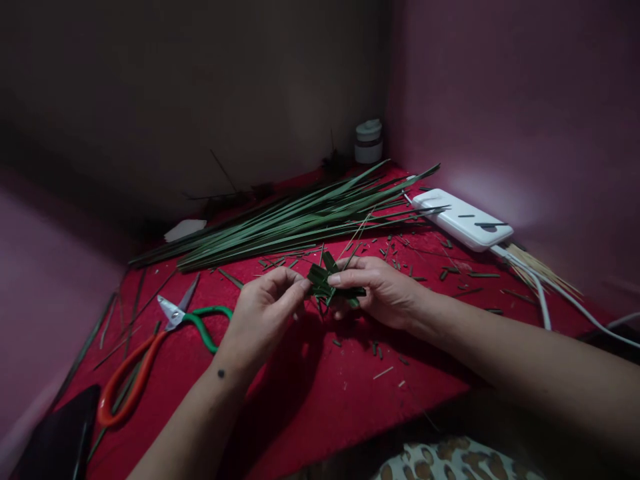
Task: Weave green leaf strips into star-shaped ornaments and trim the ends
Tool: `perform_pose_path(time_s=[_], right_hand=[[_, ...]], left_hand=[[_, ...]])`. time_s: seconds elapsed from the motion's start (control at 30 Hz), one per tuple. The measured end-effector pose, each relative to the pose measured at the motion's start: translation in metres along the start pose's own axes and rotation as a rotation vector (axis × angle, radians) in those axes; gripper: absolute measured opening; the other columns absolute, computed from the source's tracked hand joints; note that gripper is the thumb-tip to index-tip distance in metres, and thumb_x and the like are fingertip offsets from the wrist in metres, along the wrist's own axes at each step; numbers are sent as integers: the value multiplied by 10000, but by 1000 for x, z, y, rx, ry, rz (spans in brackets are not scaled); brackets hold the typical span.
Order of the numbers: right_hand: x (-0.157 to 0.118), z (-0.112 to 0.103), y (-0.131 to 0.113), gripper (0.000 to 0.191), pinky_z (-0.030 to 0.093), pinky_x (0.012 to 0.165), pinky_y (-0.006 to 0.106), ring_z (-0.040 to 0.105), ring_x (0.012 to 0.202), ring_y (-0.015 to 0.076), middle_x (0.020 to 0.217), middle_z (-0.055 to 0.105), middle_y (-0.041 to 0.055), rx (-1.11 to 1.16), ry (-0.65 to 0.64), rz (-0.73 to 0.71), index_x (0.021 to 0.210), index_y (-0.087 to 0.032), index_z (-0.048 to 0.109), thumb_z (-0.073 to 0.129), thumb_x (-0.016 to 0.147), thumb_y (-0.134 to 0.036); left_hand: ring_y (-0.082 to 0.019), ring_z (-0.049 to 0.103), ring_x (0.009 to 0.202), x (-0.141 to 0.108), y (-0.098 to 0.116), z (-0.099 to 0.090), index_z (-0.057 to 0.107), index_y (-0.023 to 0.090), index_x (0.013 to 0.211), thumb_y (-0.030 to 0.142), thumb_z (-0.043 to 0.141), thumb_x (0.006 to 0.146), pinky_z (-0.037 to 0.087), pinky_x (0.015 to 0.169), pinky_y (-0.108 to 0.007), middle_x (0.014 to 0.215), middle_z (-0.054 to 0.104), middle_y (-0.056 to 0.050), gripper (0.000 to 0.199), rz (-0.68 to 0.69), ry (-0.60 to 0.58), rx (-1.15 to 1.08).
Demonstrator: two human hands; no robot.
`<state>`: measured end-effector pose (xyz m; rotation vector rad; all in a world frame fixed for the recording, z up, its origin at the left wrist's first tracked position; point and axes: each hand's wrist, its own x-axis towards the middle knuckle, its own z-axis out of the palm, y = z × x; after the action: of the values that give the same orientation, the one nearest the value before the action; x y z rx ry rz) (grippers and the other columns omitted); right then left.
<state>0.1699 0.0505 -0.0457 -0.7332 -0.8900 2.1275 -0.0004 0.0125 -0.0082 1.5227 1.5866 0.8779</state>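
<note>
Between my two hands is a small woven piece of green leaf strips (323, 280), with a few strip ends and thin stalks sticking out of it. My left hand (267, 303) pinches its left edge between thumb and fingertips. On the other side, my right hand (367, 283) grips it with the thumb on top and the fingers partly hidden below. Behind the hands lies a bundle of long green leaf strips (300, 220). Scissors (173, 317) with one orange and one green handle rest spread apart to the left of my left hand.
A white power strip or power bank (463, 219) with white cables (543, 293) lies at right, beside a bunch of thin pale sticks (543, 270). A white-lidded jar (369, 141) stands in the back corner. Leaf scraps litter the red tabletop (310, 413). A dark flat object (63, 437) is at lower left.
</note>
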Motion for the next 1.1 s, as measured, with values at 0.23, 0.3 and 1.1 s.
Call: perform_pose_path(time_s=[0.23, 0.3, 1.1], right_hand=[[-2, 1, -2, 218, 517, 584, 303, 571, 585, 118, 740, 603, 19, -9, -26, -105, 830, -131, 618, 711, 655, -223], [-1, 1, 0, 198, 507, 585, 275, 562, 582, 103, 723, 598, 11, -32, -20, -145, 818, -134, 616, 709, 656, -200], [0, 2, 5, 286, 455, 483, 225, 543, 473, 84, 608, 599, -24, -137, 76, -164, 776, -132, 608, 777, 572, -241]], left_hand=[[-88, 423, 524, -4, 0, 6, 550, 180, 670, 286, 575, 782, 345, 500, -189, 567, 504, 45, 156, 58, 176, 85], [-90, 429, 527, -4, 1, 6, 558, 180, 672, 299, 581, 780, 342, 496, -188, 570, 516, 42, 162, 42, 160, 69], [-101, 582, 600, 4, -11, 24, 613, 159, 750, 283, 668, 754, 458, 608, -219, 661, 635, 27, 136, -105, -73, -608]])
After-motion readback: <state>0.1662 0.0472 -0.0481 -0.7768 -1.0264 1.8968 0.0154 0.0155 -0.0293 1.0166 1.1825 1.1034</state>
